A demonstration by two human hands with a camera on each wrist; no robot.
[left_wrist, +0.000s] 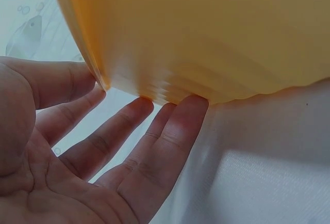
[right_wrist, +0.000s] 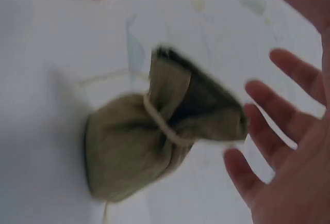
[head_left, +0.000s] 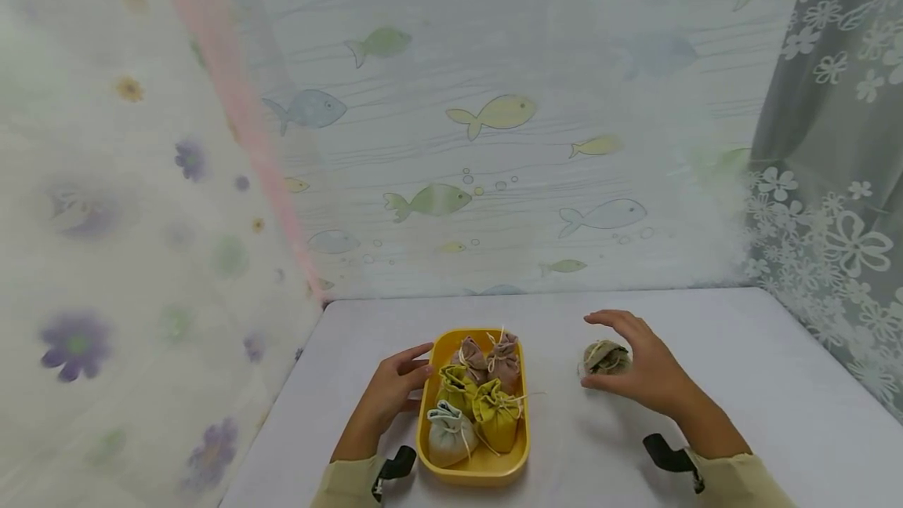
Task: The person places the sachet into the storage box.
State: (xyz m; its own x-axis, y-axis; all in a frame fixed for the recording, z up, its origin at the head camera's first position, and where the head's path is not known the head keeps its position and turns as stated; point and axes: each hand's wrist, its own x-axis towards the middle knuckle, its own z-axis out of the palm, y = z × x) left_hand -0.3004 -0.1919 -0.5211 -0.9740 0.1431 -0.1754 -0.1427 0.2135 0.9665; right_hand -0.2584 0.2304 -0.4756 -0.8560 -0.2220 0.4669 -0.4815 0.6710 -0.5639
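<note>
A yellow tray (head_left: 480, 478) holds several small drawstring pouches. My left hand (head_left: 390, 390) is at its left side; in the left wrist view its fingertips (left_wrist: 191, 110) touch the outer wall, with the thumb at the rim. To the right, a khaki drawstring pouch (right_wrist: 134, 146) sits on the table with its gathered neck tied by a pale cord. My right hand (head_left: 649, 363) is spread around this pouch, thumb on the near side and fingers beyond it. In the right wrist view the fingers are apart from the pouch, just off its mouth.
Inside the tray are two mauve pouches (head_left: 504, 363) at the back, two mustard pouches (head_left: 497, 418) in the middle and a pale grey-green pouch (head_left: 450, 437) in front. A white cloth covers the table (head_left: 564, 461). Fish-printed fabric (head_left: 494, 179) hangs behind, and floral curtains flank it.
</note>
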